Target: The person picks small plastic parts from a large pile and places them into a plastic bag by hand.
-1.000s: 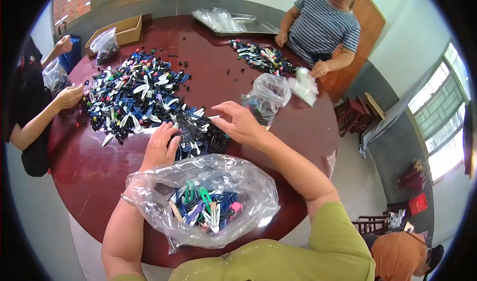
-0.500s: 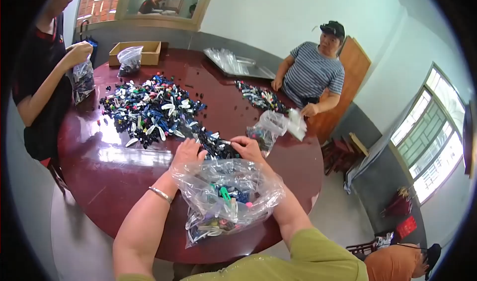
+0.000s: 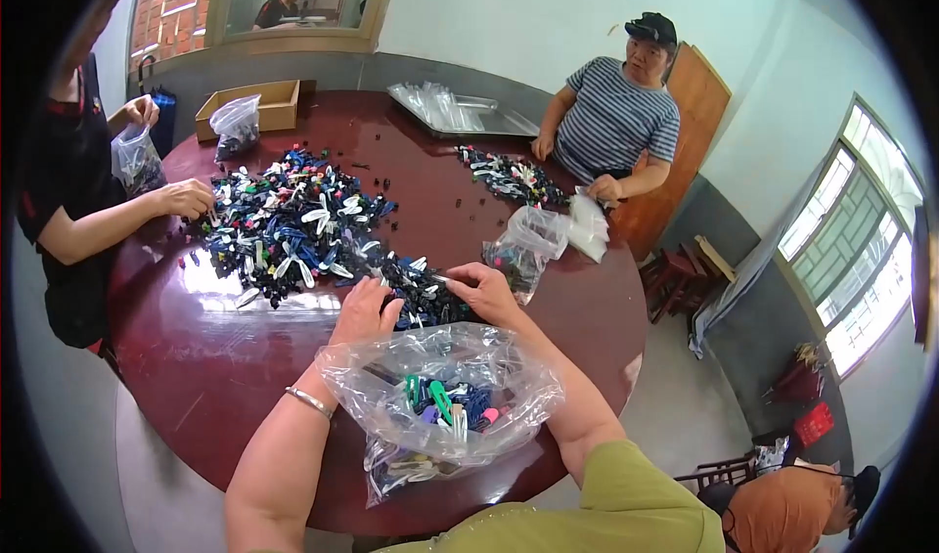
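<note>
My left hand (image 3: pixel 364 310) rests at the near-left edge of a small heap of hair clips (image 3: pixel 425 304), thumb apart from the fingers. On the heap's right side is my right hand (image 3: pixel 486 294), its fingers bent, with a slim pale hair clip (image 3: pixel 441 278) at the tips. Between my forearms stands a clear plastic bag (image 3: pixel 342 369), mouth wide open, holding several clips, among them a green clip (image 3: pixel 440 399) and a pink-ended one. Beyond my hands the small heap joins a large pile of mixed hair clips (image 3: pixel 293 222).
At left a co-worker's hand (image 3: pixel 188 199) reaches the pile; the other holds a bag (image 3: pixel 137 160). Across the round table (image 3: pixel 210 357), another person handles clear bags (image 3: pixel 587 228) beside a smaller clip pile (image 3: pixel 509 176). A cardboard box (image 3: pixel 279 113) and metal tray (image 3: pixel 504 121) stand behind.
The co-worker at left has lowered one hand from the bag to the pile. The bag before me shows a wider mouth. My hands stay at the small heap; the view has shifted slightly.
</note>
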Tool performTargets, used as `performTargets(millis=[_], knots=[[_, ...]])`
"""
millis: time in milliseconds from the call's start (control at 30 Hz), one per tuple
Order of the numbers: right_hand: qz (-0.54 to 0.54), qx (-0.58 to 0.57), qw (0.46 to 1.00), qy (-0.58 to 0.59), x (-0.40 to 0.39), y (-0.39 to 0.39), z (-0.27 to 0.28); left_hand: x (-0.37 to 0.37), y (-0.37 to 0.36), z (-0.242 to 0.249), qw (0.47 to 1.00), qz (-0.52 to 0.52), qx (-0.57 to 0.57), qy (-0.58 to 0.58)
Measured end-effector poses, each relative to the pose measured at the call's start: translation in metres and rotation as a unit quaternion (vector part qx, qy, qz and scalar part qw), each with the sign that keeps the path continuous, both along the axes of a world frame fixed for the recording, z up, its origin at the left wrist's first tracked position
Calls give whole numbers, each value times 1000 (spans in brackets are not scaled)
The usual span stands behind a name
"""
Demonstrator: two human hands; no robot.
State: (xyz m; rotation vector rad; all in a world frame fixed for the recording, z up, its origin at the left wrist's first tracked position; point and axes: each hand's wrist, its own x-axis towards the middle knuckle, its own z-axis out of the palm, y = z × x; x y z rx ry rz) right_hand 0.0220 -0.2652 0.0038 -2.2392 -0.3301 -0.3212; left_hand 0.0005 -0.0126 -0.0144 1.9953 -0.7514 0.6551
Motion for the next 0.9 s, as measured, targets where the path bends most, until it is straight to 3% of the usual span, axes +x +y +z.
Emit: performTargets(millis=[100,200,333,400,433,500,600,767,833,900], knots=[[-18,-50,998,-30,-3,2,2,-5,-2,3,1000,-3,-4,-1],[-45,12,999,5,-2,2,0,-5,-1,5,1000,-15,-8,17],[-54,177,983,15,1,-1,-1,-6,-1,7,999,-24,-23,32],[-61,183,981,31,5,-7,-5,-4,1,4,1000,-17,-17,16],[-52,217,974,45,7,-9,-9,-6,4,9,997,-22,-8,77],[-34,295,950,95,0,-1,4,-6,4,12,996,-13,-10,83],[-11,317,944,91,-2,0,-2,-9,6,4,996,1,4,85],[6,203,979,6,1,-1,-9,-6,4,-2,1000,15,4,13],[-14,171,985,1,-8,13,6,-9,6,6,999,3,12,36],[-19,204,979,0,-15,27,18,-10,7,9,999,-3,14,41]])
